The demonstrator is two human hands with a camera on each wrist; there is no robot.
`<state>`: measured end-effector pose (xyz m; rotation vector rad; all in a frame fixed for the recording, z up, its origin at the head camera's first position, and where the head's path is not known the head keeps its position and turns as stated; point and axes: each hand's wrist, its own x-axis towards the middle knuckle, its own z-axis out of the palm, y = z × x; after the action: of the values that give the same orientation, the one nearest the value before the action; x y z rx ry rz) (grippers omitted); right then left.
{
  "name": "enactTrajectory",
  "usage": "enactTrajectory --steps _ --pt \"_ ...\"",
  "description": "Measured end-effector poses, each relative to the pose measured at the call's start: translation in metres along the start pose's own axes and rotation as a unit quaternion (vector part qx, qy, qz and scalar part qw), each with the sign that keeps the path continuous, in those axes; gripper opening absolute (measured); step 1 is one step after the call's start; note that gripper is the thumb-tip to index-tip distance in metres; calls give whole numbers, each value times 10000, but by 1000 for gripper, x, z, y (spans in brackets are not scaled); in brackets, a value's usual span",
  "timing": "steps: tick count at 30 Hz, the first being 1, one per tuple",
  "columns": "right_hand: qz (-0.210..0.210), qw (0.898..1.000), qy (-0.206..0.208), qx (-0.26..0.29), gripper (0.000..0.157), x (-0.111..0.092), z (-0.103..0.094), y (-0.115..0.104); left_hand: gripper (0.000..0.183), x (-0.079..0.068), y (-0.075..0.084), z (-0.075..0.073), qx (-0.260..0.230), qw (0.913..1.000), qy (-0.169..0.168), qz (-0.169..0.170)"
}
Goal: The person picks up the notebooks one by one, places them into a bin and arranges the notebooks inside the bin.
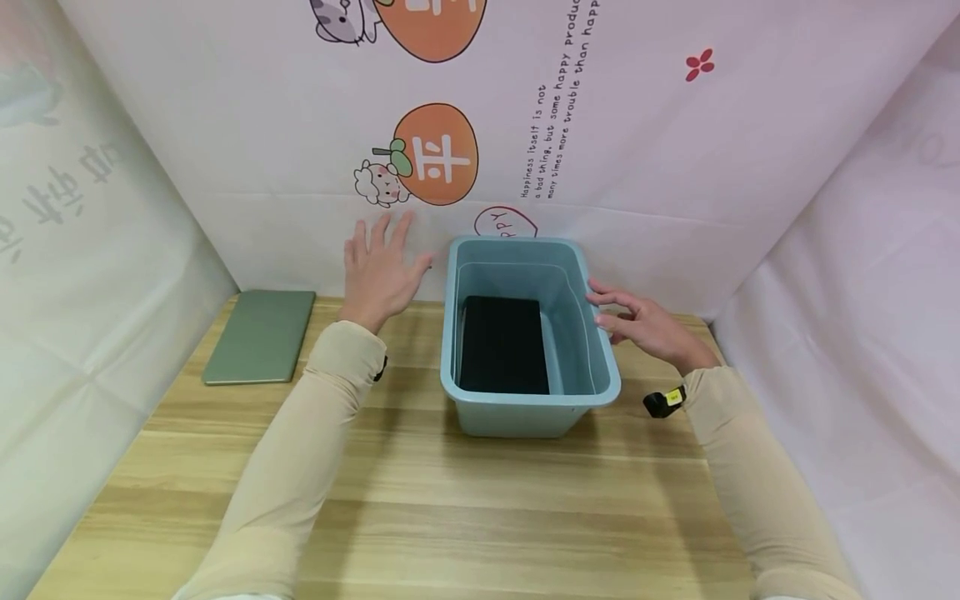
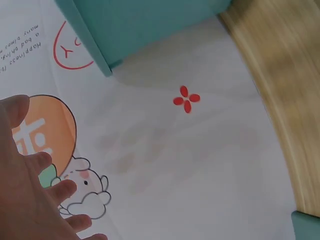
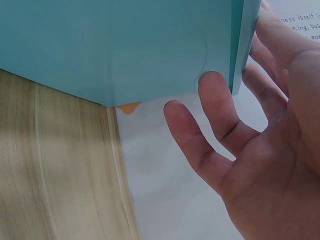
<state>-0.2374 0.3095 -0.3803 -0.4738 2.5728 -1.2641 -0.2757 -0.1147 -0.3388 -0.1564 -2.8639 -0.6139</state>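
A light blue plastic bin (image 1: 531, 400) stands on the table against the back sheet. Inside it lies a flat black rectangle (image 1: 504, 346) like a notebook. My right hand (image 1: 648, 325) is at the bin's right rim, its fingertips touching the edge. In the right wrist view, two fingers (image 3: 217, 95) extend loosely beside the bin's outer wall. Left of the bin, my left hand (image 1: 378, 271) is raised with fingers spread, apart from the bin and holding nothing. A green notebook (image 1: 262, 337) lies at the table's left back.
The wooden table (image 1: 450, 517) ends at an upright white printed sheet (image 1: 637, 150) behind the bin. More white sheets hang along the left (image 1: 82, 250) and right (image 1: 847, 333) sides. A black wrist device (image 1: 663, 403) sits by the right sleeve.
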Motion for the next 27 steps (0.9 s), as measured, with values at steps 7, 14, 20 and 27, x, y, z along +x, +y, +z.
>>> enactTrajectory --steps 7,14,20,27 --pt "-24 10000 11 54 53 0 -1 2 76 -5 -19 -4 251 9997 -77 -10" --pt "-47 9999 17 131 52 0 0 2 77 -10 -36 -2 489 9987 -112 -35" --pt "-52 10000 29 77 52 1 1 2 78 -13 -52 -1 558 9983 -135 -80" --pt "-53 9999 4 105 52 1 0 1 84 -18 -72 -2 545 9981 -179 -231"
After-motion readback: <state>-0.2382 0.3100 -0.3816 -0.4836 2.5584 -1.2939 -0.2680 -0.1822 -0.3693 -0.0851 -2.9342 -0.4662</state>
